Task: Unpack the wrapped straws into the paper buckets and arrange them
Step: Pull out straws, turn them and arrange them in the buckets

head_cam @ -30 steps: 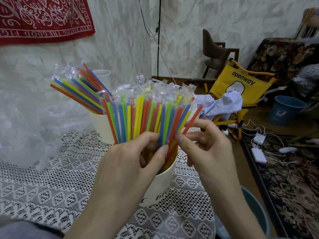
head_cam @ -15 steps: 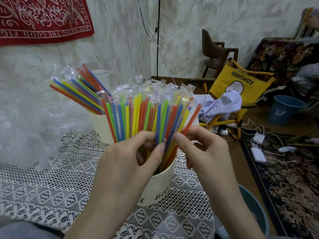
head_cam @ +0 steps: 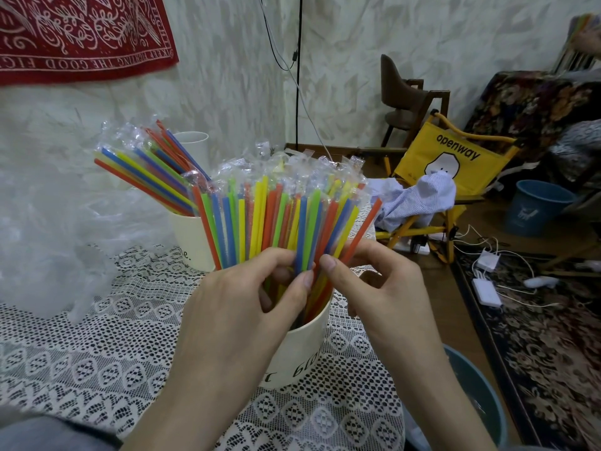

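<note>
near bucket (head_cam: 302, 349): wrapped straws (head_cam: 279, 219), both hands' fingers (head_cam: 304, 281) pinching them | far bucket (head_cam: 188, 236): seemingly likewise

A lace-covered table (head_cam: 97, 362) bears two paper buckets (head_cam: 302, 356), one behind (head_cam: 188, 236), and crumpled clear plastic (head_cam: 42, 242).

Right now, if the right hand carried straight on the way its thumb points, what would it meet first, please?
Most likely the left hand: the right hand points its thumb leftward across the straws in the bucket, with the left thumb tip close by. Depth is unclear.
</note>
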